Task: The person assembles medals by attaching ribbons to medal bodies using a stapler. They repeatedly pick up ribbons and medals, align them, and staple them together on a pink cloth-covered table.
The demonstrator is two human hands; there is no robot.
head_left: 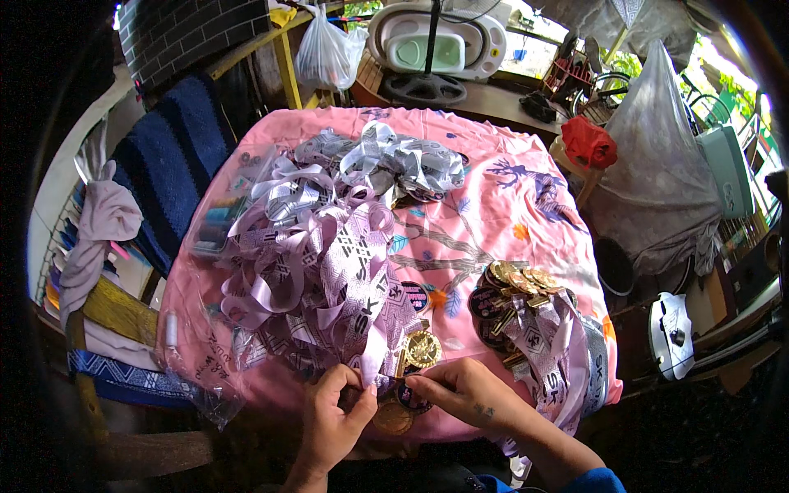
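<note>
My left hand (333, 415) pinches a printed lilac ribbon (373, 352) at the table's near edge. Close beside it, my right hand (468, 393) has thumb and finger pressed together on something thin and dark, too small to name. Between and just beyond the hands lies a gold medal (422, 349); another round medal (394, 417) sits below the fingertips. A large heap of lilac ribbons (304, 263) spreads beyond my left hand, with grey-white ribbons (403, 156) behind it. Right of my right hand, several gold medals (526, 281) are piled, their lilac ribbons (546, 353) trailing toward me.
A pink patterned cloth (526, 226) covers the table. Clear plastic packaging (201, 374) and a white thread spool (171, 329) lie at its left edge. A blue striped chair back (177, 156) stands left; a red bag (589, 142) sits beyond the right side.
</note>
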